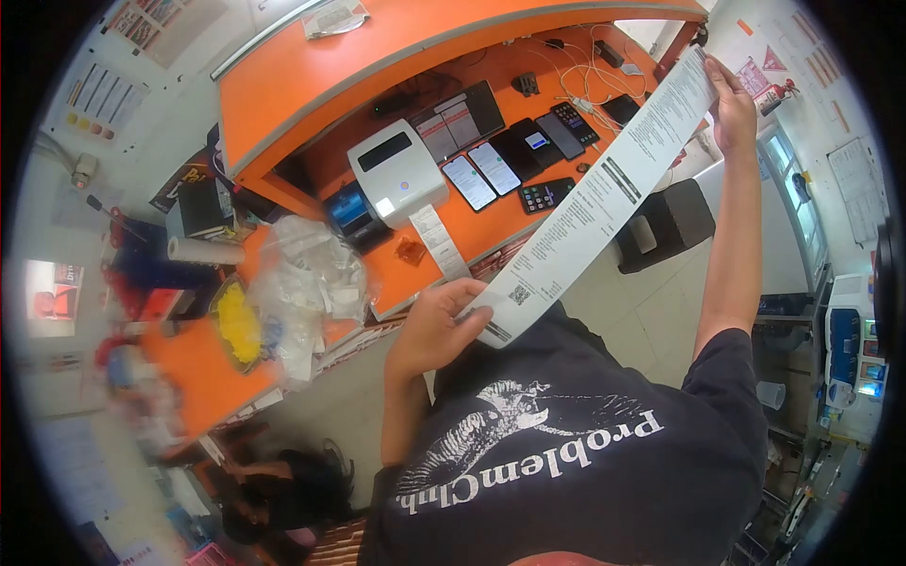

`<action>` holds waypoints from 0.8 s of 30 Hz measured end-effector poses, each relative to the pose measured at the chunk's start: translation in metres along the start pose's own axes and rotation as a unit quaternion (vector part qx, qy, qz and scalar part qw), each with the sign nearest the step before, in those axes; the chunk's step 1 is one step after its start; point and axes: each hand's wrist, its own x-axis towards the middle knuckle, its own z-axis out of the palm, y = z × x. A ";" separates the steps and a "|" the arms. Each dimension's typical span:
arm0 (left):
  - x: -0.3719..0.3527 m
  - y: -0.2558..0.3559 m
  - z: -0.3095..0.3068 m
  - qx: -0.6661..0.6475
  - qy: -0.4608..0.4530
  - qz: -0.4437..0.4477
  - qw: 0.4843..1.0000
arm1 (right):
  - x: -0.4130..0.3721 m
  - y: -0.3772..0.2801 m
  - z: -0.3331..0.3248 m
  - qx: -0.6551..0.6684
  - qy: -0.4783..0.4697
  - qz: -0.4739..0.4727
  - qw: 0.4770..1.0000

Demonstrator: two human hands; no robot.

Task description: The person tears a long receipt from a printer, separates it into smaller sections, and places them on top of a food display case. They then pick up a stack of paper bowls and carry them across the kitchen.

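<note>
1. White printer (401,179) on the orange counter (486,229), short slip (437,243) in front; best keep the long paper off both.
2. Left hand (439,325): pinching the near end of the paper strip. Light thumb pressure advisable, to avoid creasing.
3. Paper strip (595,208): stretched between both hands, printed side showing.
4. Right hand (734,106): grasping the far end, raised. Even tension should keep print readable.
</note>
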 end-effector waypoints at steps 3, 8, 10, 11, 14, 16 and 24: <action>-0.007 -0.007 -0.013 0.022 -0.010 -0.014 1.000 | -0.008 0.012 -0.012 0.002 0.019 0.000 1.000; -0.024 -0.021 -0.039 0.040 0.026 -0.036 0.998 | -0.028 0.028 -0.027 0.007 0.055 0.033 0.998; -0.031 -0.015 -0.046 0.032 0.036 -0.049 0.998 | -0.035 0.030 -0.029 0.004 0.071 0.025 0.997; -0.035 -0.013 -0.050 0.024 0.046 -0.060 0.997 | -0.036 0.032 -0.030 0.003 0.071 0.026 0.997; -0.045 -0.017 -0.065 0.020 0.053 -0.070 0.996 | -0.036 0.035 -0.030 0.011 0.083 0.025 0.996; -0.051 -0.018 -0.069 0.034 0.065 -0.074 0.995 | -0.037 0.034 -0.029 0.011 0.087 0.020 0.996; -0.070 -0.021 -0.079 0.026 0.104 -0.105 0.989 | -0.022 0.028 -0.018 0.008 0.074 0.011 0.997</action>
